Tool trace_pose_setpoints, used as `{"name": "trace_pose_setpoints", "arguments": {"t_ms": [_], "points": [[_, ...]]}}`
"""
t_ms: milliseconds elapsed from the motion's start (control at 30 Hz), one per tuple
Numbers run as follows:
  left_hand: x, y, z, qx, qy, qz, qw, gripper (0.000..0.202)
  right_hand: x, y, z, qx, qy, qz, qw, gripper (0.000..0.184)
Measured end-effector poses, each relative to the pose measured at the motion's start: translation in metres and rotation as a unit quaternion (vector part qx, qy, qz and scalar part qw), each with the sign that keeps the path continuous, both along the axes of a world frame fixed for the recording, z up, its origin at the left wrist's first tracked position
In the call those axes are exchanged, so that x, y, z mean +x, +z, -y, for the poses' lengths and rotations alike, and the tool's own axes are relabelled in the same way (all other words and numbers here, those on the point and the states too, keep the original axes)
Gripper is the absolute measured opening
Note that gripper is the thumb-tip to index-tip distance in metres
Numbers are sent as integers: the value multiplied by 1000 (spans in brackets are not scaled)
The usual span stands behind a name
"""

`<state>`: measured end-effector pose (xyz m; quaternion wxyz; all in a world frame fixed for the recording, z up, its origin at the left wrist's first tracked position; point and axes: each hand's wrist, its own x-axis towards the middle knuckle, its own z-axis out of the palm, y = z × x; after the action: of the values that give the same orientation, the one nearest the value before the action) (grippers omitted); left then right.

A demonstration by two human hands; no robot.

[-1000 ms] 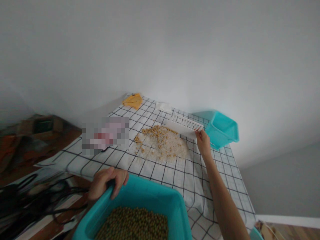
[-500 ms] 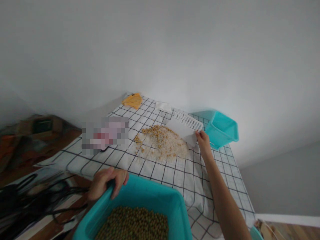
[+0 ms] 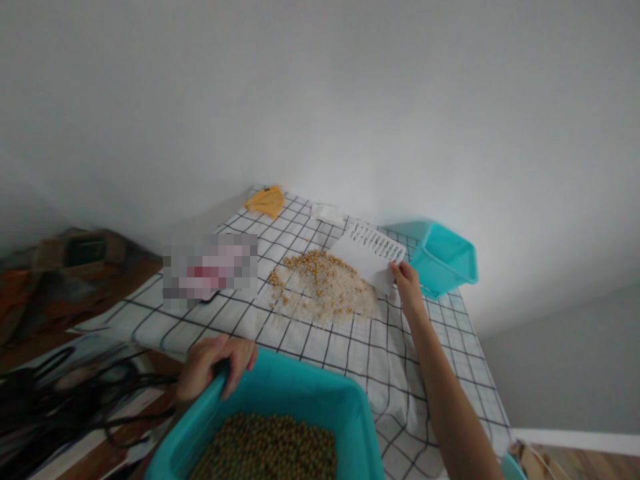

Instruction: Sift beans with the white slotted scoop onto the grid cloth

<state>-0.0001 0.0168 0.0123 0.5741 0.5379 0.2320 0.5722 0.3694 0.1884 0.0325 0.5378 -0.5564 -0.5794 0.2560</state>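
My right hand (image 3: 406, 283) reaches far across the checked tablecloth (image 3: 380, 360) and pinches the near corner of a white slotted plastic scoop (image 3: 369, 253). The scoop lies at the right edge of a pile of rice mixed with yellow beans (image 3: 323, 288). My left hand (image 3: 215, 365) is closed over the near-left rim of a teal tub (image 3: 300, 393) holding greenish beans (image 3: 267, 450). An empty-looking teal tub (image 3: 443, 257) stands just beyond my right hand.
A yellow cloth (image 3: 266, 200) and a white folded cloth (image 3: 327, 213) lie at the table's far end by the wall. A blurred patch (image 3: 210, 270) sits left of the pile. Black cables (image 3: 65, 400) and clutter lie on the wooden floor at left.
The scoop has tipped down from a raised tilt and now lies flatter against the pile's right edge. My left hand has not moved.
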Motion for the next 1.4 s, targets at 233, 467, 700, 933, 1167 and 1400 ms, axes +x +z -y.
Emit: {"name": "trace_pose_setpoints", "arguments": {"t_ms": [233, 467, 700, 933, 1167, 1400], "points": [[0, 2, 0, -3, -2, -16, 1000, 72, -2, 1, 1, 0, 8, -8, 1000, 39], [1, 6, 1, 3, 4, -31, 1000, 71, -6, 4, 4, 3, 21, -15, 1000, 41], [2, 7, 0, 24, 18, -47, 998, 74, -11, 9, 9, 4, 36, -19, 999, 41], [2, 6, 0, 15, 33, -59, 998, 76, -17, 12, 14, 6, 59, -27, 998, 38], [2, 5, -1, 38, 21, -40, 998, 73, -22, 13, 16, 6, 89, -57, 994, 34], [2, 4, -1, 31, 13, -38, 999, 74, -26, 18, 21, 11, 110, -41, 993, 34]]}}
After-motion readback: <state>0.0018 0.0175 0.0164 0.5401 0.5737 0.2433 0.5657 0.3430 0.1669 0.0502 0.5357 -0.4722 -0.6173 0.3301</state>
